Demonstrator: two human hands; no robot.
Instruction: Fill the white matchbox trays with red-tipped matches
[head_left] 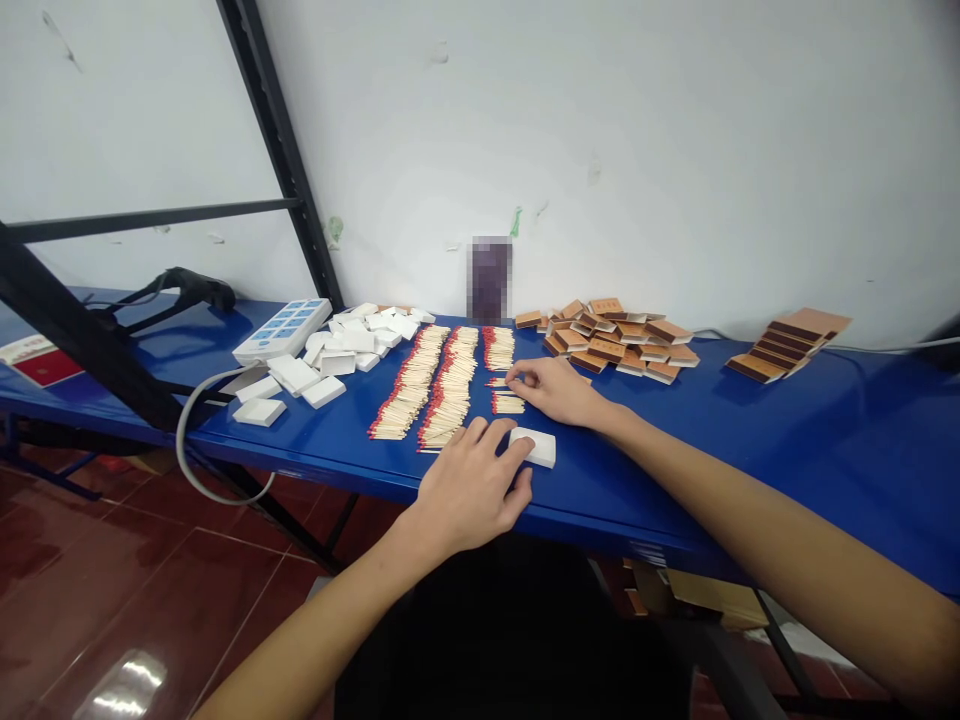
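Observation:
My left hand is at the table's front edge, its fingertips holding a small white matchbox tray at its left end. The thumb stays off the tray. My right hand is closed in a pinch over a few red-tipped matches; the fingers partly hide them. Just below the pinch lies a small bunch of matches, and above it a short row of matches. Two long rows of matches, a left one and a middle one, lie beyond my left hand, red heads to the left.
White matchbox trays are heaped at the left beside a white box with blue squares. Brown matchbox sleeves are piled at the back right, with a row of sleeves farther right. A black rack post and grey cable stand left.

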